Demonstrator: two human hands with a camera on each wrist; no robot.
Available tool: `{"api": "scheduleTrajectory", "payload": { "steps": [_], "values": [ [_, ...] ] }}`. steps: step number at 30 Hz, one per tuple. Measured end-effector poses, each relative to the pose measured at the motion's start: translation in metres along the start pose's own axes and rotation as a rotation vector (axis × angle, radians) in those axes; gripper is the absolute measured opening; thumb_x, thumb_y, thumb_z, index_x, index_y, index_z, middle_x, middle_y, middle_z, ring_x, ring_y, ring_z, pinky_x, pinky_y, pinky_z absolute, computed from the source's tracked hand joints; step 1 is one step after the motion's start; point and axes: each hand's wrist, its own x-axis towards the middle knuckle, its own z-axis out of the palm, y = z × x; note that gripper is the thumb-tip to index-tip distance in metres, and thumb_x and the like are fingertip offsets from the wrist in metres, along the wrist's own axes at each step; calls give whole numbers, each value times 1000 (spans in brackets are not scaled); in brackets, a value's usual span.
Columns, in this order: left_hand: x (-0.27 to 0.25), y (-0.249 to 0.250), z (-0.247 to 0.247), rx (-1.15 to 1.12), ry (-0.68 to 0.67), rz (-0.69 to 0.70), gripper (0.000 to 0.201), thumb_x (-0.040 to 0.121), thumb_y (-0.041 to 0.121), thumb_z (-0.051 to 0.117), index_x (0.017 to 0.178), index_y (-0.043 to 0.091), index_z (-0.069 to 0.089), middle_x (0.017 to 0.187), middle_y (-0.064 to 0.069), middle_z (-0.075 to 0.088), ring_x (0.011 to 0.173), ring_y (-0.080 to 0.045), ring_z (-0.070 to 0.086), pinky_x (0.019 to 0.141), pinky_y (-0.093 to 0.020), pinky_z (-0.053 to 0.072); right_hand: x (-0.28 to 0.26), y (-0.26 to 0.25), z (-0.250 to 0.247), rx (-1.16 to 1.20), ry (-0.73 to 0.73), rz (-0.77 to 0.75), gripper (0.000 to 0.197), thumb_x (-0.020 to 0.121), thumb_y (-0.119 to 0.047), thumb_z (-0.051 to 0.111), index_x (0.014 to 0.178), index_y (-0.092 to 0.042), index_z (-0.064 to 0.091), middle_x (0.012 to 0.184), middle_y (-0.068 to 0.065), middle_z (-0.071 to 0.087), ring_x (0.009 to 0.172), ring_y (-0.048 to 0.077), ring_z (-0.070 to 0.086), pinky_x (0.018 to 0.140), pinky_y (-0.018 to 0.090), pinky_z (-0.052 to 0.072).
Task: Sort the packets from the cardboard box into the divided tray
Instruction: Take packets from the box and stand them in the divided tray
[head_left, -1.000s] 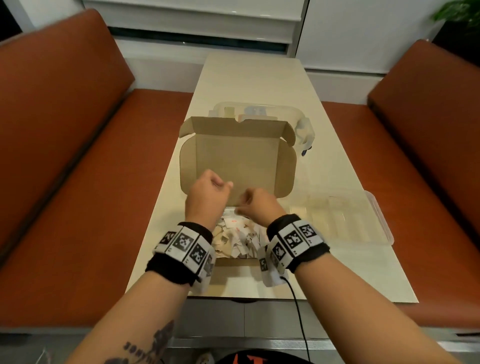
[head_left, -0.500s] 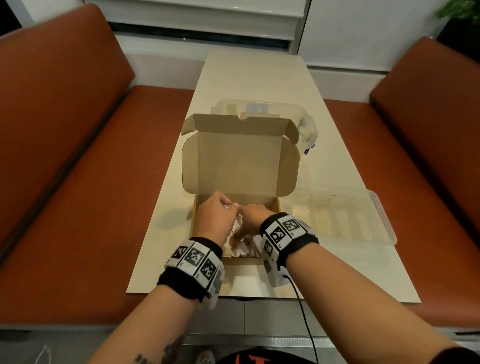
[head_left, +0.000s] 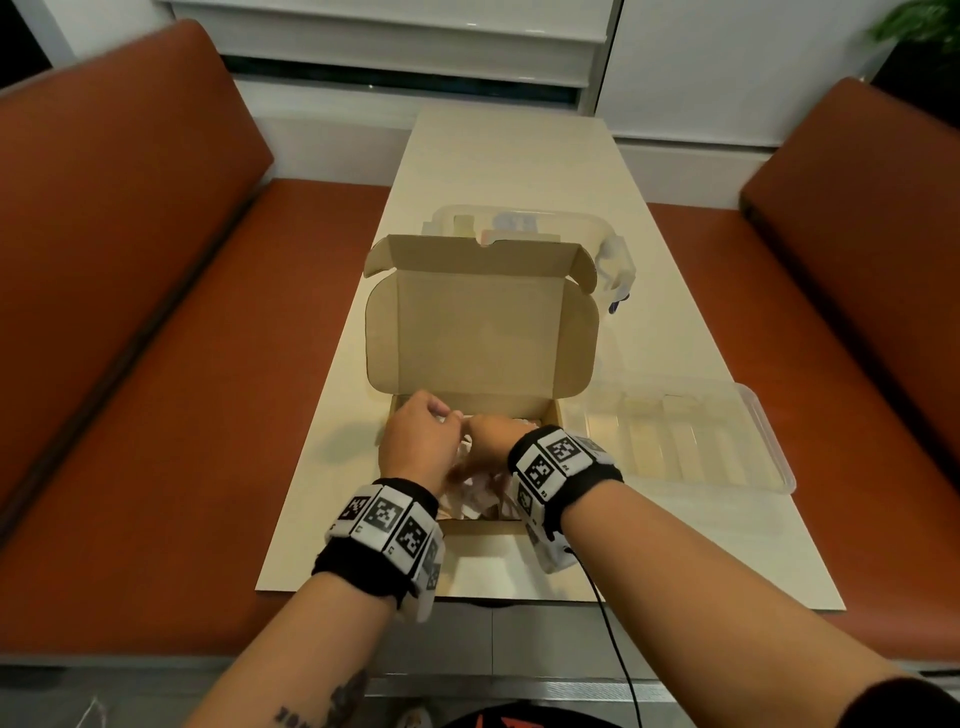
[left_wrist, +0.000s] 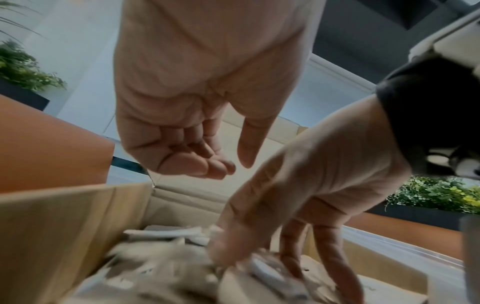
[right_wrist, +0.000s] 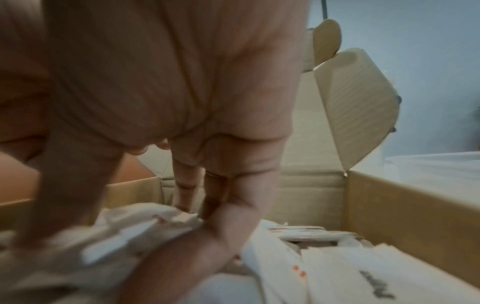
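The open cardboard box (head_left: 478, 322) stands on the table with its lid upright. Several white paper packets (head_left: 478, 488) lie in a loose heap inside it. Both hands are down in the box. My left hand (head_left: 421, 441) hovers over the heap; the left wrist view shows the left hand (left_wrist: 182, 148) loosely curled and holding nothing. My right hand (head_left: 493, 431) points down, and its straight, spread fingers (left_wrist: 291, 257) dip into the packets (right_wrist: 337, 267), blurred by motion. The clear divided tray (head_left: 769, 447) lies right of the box, its compartments bare.
A second clear lidded container (head_left: 519, 223) sits behind the box lid. The pale table (head_left: 519, 156) is narrow, with orange benches (head_left: 156, 415) on both sides. A black cable (head_left: 613, 623) hangs from my right wrist over the near table edge.
Both hands have dropped from above the box down into it, and the right hand's fingers have gone into the packet heap. The box and tray have not moved.
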Motion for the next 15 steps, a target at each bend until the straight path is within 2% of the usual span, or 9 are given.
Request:
{"api": "scheduleTrajectory", "payload": {
  "steps": [3, 5, 7, 9, 11, 15],
  "values": [
    [0, 1, -1, 14, 5, -3, 9, 89, 28, 60, 89, 20, 58, 96, 0, 62, 92, -22, 58, 81, -31, 47, 10, -7, 8, -113, 15, 4, 69, 71, -43, 78, 125, -13, 49, 109, 8, 66, 96, 25, 61, 85, 35, 51],
    [1, 1, -2, 14, 8, -7, 9, 89, 28, 60, 89, 19, 58, 95, 0, 62, 91, -23, 59, 80, -33, 49, 17, -10, 11, -164, -2, 24, 69, 69, -44, 79, 124, -13, 51, 110, 8, 65, 101, 26, 61, 90, 37, 51],
    [1, 1, -3, 21, 13, -9, 9, 89, 28, 60, 88, 20, 59, 93, 0, 62, 89, -23, 58, 76, -30, 45, 22, -12, 10, -151, -40, 45, 64, 69, -37, 81, 121, -11, 55, 101, 7, 67, 90, 25, 63, 84, 36, 53],
    [2, 1, -4, 28, 16, -12, 9, 89, 29, 59, 86, 20, 58, 93, 0, 62, 89, -21, 57, 73, -28, 40, 23, -13, 8, -160, -39, 54, 56, 69, -32, 82, 115, -10, 60, 82, 2, 64, 77, 22, 61, 73, 32, 52],
    [3, 1, -4, 37, 17, -16, 9, 89, 28, 59, 86, 20, 58, 93, 1, 61, 88, -20, 56, 73, -27, 39, 23, -12, 7, -208, -34, 49, 49, 72, -31, 80, 112, -10, 60, 74, 0, 59, 78, 23, 59, 71, 31, 47],
    [5, 1, -5, 27, 17, -22, 9, 89, 28, 59, 85, 20, 58, 90, 1, 60, 83, -19, 54, 70, -26, 38, 24, -7, 4, -207, 33, 13, 40, 82, -21, 72, 117, -9, 57, 110, 9, 66, 102, 27, 62, 78, 31, 46]
  ]
}}
